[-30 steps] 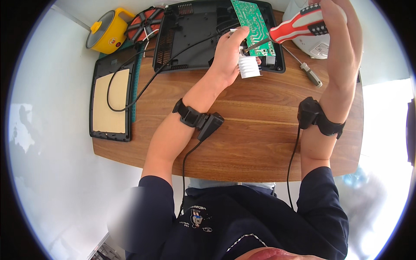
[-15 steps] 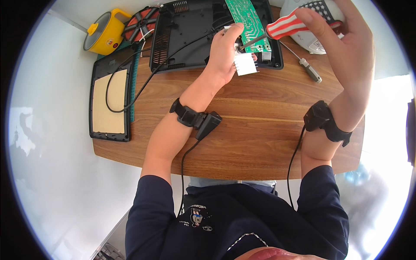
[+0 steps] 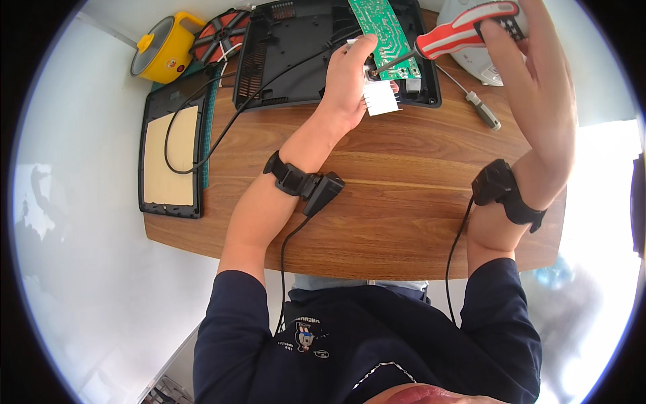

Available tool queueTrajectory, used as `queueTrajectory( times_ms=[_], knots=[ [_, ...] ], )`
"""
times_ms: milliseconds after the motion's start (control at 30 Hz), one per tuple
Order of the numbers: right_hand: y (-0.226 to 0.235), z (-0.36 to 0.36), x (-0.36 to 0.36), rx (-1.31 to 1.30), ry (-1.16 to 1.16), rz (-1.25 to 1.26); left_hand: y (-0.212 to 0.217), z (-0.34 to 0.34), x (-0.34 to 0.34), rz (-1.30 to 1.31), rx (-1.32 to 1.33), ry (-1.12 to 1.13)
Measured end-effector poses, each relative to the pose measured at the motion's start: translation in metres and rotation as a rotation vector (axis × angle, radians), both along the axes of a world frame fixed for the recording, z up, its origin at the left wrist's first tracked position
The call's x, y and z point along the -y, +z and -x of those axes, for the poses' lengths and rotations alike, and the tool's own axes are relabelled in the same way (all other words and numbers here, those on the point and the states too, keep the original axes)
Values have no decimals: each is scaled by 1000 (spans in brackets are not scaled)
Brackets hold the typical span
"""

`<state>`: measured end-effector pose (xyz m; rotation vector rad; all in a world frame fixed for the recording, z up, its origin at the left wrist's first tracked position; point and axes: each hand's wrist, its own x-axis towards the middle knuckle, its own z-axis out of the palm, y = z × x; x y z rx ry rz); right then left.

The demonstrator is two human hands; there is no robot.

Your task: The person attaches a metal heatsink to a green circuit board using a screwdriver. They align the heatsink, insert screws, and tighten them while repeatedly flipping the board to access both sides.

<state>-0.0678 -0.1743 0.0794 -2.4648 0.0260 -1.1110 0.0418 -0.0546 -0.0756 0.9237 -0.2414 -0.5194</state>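
Observation:
My right hand (image 3: 531, 54) grips a screwdriver (image 3: 457, 39) with a red and white handle; its thin shaft slants down-left onto the near end of a green circuit board (image 3: 387, 34). My left hand (image 3: 350, 77) rests on that near end of the board, fingers closed around it beside a white ribbed part (image 3: 380, 97). The board lies tilted in an open black plastic housing (image 3: 296, 50) at the far side of a wooden table (image 3: 390, 188). A black cable (image 3: 202, 148) runs from the housing in a loop to the left.
A second screwdriver (image 3: 479, 104) lies on the table right of the housing. A black panel with a tan sheet (image 3: 168, 158) lies at the left edge. A yellow pot (image 3: 161, 50) and a red coil disc (image 3: 221, 42) sit far left. A white appliance (image 3: 491, 67) is far right.
My right hand rose and moved right, tilting the screwdriver so its tip bears on the board's near end. My left hand stayed on the board.

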Motion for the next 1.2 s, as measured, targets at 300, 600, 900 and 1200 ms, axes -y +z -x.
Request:
queueTrajectory(
  times_ms=[300,600,900,1200],
  knots=[
    [13,-15,-27,139,-26,-246,-1,1,-4,6,-18,13],
    [0,-12,29,19,589,-21,6,4,1,31,-12,-14],
    [6,-18,56,-107,839,-192,6,5,-1,23,6,-12],
    [-22,-39,25,189,662,-219,7,3,-1,25,-22,-28]
  ],
)
